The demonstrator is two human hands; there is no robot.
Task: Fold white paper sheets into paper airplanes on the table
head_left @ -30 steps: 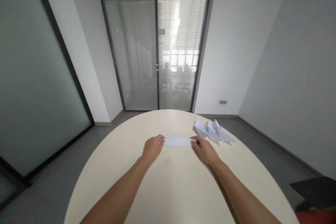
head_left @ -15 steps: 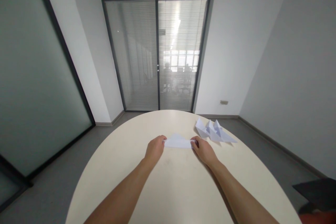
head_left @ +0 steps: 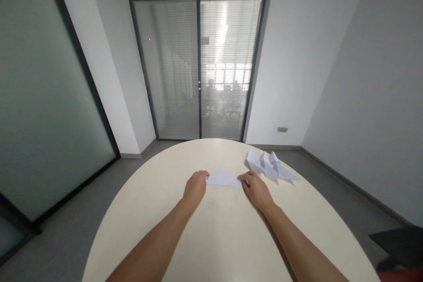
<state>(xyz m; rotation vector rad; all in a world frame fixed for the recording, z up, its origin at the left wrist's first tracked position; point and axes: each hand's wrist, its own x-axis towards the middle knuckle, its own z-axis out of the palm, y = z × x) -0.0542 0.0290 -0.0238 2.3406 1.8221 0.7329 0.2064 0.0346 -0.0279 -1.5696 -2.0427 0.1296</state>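
Observation:
A white sheet of paper (head_left: 223,178), folded into a flat triangle, lies on the round cream table (head_left: 218,229) in front of me. My left hand (head_left: 195,187) is closed in a pinch on the paper's left corner. My right hand (head_left: 255,188) is closed in a pinch on its right corner. Both hands rest on the tabletop, with the triangle's point facing away from me.
Several folded white paper shapes (head_left: 271,165) lie in a cluster on the table to the right of my right hand. A glass sliding door with blinds (head_left: 200,66) stands beyond the table. A dark object (head_left: 399,242) shows at the lower right edge.
The right end of the paper has been folded in, so the flat strip now reads as a shorter triangle. My right hand has moved slightly left.

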